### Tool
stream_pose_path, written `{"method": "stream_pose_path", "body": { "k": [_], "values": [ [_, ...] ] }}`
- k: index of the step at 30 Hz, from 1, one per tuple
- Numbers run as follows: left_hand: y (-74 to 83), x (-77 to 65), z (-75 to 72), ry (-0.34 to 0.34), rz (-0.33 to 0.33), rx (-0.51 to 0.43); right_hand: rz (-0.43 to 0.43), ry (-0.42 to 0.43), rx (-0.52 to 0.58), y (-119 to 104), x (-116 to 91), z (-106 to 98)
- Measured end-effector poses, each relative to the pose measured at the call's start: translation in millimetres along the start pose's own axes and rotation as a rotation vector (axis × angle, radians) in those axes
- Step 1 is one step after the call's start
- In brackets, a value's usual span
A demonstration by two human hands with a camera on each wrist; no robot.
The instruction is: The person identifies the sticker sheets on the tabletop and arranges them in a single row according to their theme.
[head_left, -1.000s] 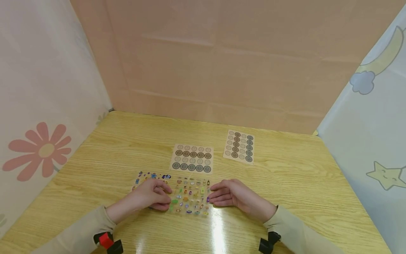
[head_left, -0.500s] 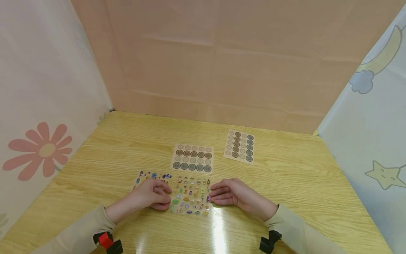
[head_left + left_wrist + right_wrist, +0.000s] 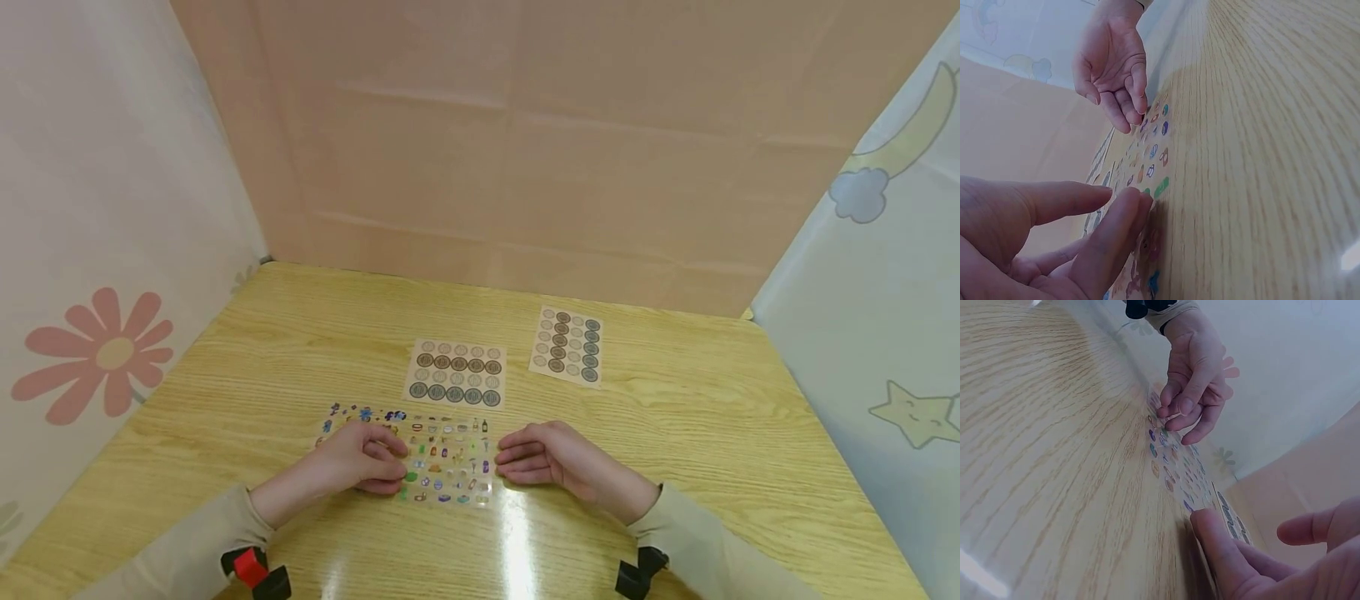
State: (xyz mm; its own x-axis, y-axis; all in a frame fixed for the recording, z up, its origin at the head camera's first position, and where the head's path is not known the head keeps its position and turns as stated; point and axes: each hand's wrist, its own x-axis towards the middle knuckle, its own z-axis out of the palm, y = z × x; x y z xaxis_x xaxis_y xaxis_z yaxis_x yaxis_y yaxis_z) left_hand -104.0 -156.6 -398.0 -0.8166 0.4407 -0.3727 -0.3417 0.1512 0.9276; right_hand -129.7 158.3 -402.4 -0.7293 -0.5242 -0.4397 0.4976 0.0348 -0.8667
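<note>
A clear sheet of small colourful stickers lies flat on the table in front of me. My left hand is over its left edge, fingers loosely bent; in the left wrist view the thumb and fingertips are near each other with no object seen between them. Partly under that hand is a second sticker sheet with blue and purple figures, much of it hidden. At the right edge of the clear sheet my right hand rests on its side, fingers relaxed and slightly apart from the sheet, holding nothing.
Behind the clear sheet lies a beige sheet of round coin-like stickers. A similar beige sheet stands farther back to the right, turned upright. Cloth walls enclose the wooden table at the back and sides.
The clear sticker sheet has slid slightly left, opening a small gap to my right fingertips. Both hands stay nearly where they were.
</note>
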Motion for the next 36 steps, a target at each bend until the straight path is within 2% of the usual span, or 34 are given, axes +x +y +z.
{"method": "stream_pose_path", "body": {
  "k": [5,9,12,17,22,27,36],
  "values": [
    [0.7,1.1,0.8,0.026,-0.007,0.014,-0.004,0.011,0.011,0,-2,1],
    [0.6,1.5,0.3,0.043,-0.002,0.005,-0.058,0.026,-0.007,-2,-1,3],
    [0.3,1.6,-0.4,0.042,-0.004,-0.01,-0.105,-0.008,-0.005,-4,2,5],
    [-1.3,2.0,0.5,0.003,0.001,-0.014,-0.092,-0.083,0.106,-6,13,11],
    [-1.8,3.0,1.9,-0.007,-0.006,-0.043,-0.074,-0.095,0.221,-5,25,14],
    [-0.6,3.1,2.1,-0.011,-0.013,-0.07,-0.062,-0.093,0.255,-1,29,14],
    [-3.0,4.3,1.6,-0.022,-0.019,-0.104,-0.068,-0.087,0.287,3,21,12]
  ]
}}
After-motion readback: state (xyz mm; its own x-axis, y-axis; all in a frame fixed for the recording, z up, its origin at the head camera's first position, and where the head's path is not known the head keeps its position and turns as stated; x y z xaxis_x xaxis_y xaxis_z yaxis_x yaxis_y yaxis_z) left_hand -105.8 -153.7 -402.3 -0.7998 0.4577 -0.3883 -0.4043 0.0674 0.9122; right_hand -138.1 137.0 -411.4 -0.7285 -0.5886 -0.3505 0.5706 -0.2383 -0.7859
